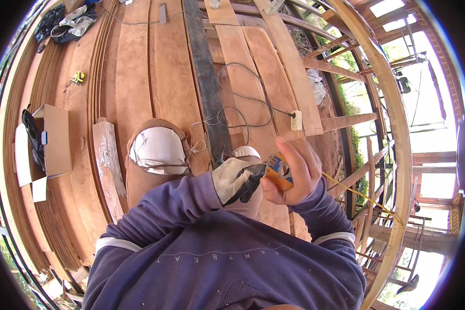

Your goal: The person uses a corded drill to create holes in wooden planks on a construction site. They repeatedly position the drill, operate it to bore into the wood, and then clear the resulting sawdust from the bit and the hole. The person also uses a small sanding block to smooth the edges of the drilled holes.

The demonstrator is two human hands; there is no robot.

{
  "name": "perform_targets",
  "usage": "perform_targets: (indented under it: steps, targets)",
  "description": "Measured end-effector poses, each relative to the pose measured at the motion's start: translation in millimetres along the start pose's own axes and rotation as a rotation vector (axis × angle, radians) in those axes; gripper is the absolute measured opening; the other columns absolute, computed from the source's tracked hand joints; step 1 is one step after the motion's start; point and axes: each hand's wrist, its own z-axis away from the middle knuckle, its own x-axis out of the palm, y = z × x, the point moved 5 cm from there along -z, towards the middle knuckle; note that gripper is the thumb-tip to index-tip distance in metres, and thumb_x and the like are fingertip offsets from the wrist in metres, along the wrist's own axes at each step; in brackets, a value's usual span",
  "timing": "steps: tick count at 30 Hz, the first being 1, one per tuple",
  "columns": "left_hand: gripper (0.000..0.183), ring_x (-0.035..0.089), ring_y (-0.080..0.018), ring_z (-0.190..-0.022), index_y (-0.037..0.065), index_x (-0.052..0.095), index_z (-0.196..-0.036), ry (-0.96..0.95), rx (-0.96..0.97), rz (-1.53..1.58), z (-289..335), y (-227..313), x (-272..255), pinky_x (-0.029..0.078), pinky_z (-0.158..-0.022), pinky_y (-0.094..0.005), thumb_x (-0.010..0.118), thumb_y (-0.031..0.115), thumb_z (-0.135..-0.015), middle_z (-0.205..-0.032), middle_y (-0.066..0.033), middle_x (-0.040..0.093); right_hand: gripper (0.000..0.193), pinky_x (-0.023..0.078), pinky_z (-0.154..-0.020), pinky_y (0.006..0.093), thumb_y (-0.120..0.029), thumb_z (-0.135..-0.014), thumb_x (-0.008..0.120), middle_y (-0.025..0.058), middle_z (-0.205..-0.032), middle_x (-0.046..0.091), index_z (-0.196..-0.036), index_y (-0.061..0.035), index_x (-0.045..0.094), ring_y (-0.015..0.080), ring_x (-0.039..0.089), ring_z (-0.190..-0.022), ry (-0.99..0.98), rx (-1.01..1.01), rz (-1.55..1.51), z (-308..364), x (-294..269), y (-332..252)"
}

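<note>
In front of my chest, my right hand [297,173], bare, grips a small orange and blue packet [280,171] between thumb and fingers. A dark round spot shows on its face. My left hand [237,181] wears a white and black work glove. Its fingers are closed together at the packet's left edge; whatever they pinch there is too small to make out. Below the hands are my knees, one with a white patch [157,150] on the trousers.
Long wooden boards [175,67] lie lengthwise, a dark beam [209,77] among them. A black cable [266,93] loops to a white socket block [296,120]. An open cardboard box [57,139] and a yellow tape measure [78,77] are at left. A curved timber rail [398,129] runs along the right.
</note>
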Motion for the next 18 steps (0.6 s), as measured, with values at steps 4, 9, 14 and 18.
perform_targets:
  steps: [4, 9, 14, 18]
  targets:
    - [0.034, 0.062, -0.0263, -0.069, -0.003, 0.063, -0.111, -0.067, -0.111, 0.036, 1, -2, -2, 0.049, -0.066, -0.037, 0.04, 0.021, -0.105, -0.076, -0.0134, 0.063, 0.066, 0.053, -0.069, 0.0393, -0.04, -0.088, 0.067, 0.0226, -0.097, 0.066, -0.123, 0.0149, 0.058, 0.033, 0.065, -0.076, -0.011, -0.051, 0.082, -5, -2, -1]
    - [0.023, 0.061, -0.018, -0.061, -0.007, 0.056, -0.106, -0.127, 0.091, 0.042, 0, -7, -2, 0.051, -0.057, -0.0308, 0.042, 0.011, -0.107, -0.077, -0.0117, 0.063, 0.07, 0.052, -0.065, 0.0385, -0.029, -0.082, 0.073, 0.0223, -0.1, 0.065, -0.132, 0.0155, 0.052, 0.031, 0.063, -0.074, -0.011, 0.065, 0.011, -4, -4, 8]
    - [0.037, 0.059, -0.0202, -0.057, -0.003, 0.058, -0.094, -0.16, -0.166, 0.225, 1, -18, 2, 0.049, -0.056, -0.0322, 0.039, 0.026, -0.109, -0.071, -0.0113, 0.061, 0.069, 0.054, -0.069, 0.0386, -0.033, -0.084, 0.073, 0.0233, -0.103, 0.064, -0.13, 0.0144, 0.053, 0.0322, 0.064, -0.079, 0.015, 0.183, -0.041, 4, -12, 8]
    - [0.032, 0.062, -0.0265, -0.078, -0.002, 0.062, -0.107, -0.027, 0.001, -0.04, 5, -10, 0, 0.049, -0.072, -0.037, 0.042, 0.023, -0.107, -0.086, -0.0138, 0.064, 0.067, 0.054, -0.073, 0.0397, -0.036, -0.085, 0.074, 0.0234, -0.107, 0.065, -0.128, 0.012, 0.055, 0.034, 0.066, -0.086, -0.021, 0.062, -0.165, -1, 5, 0]
